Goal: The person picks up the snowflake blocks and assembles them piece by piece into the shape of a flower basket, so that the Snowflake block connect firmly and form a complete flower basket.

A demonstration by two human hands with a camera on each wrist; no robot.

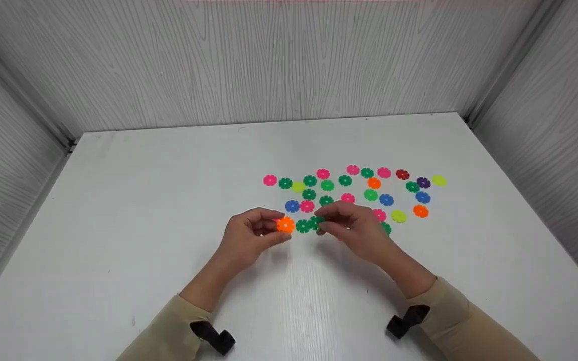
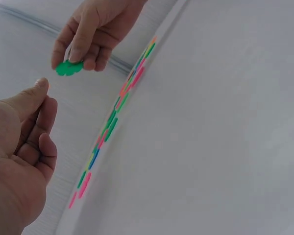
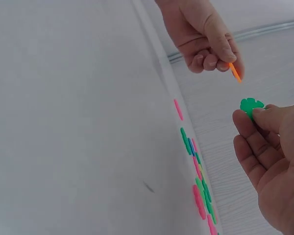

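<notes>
In the head view my left hand (image 1: 246, 238) pinches an orange notched plastic disc (image 1: 285, 224) between thumb and fingers. That orange disc (image 3: 236, 72) appears edge-on in the right wrist view; the left hand (image 2: 24, 152) hides it in the left wrist view. Facing it, my right hand (image 1: 356, 228) pinches a green notched disc (image 1: 315, 222) by its edge. The green disc (image 3: 251, 105) is raised above the table, and a gap separates it from the orange one. Another green disc (image 1: 302, 226) shows between the two hands; whether it lies on the table I cannot tell.
Several loose notched discs in pink, green, blue, yellow and other colours lie flat beyond and right of the hands, among them a blue disc (image 1: 292, 205) and a dark red disc (image 1: 402, 174). The white table (image 1: 143, 200) meets wood-grain panels (image 1: 269, 65) at the back and sides.
</notes>
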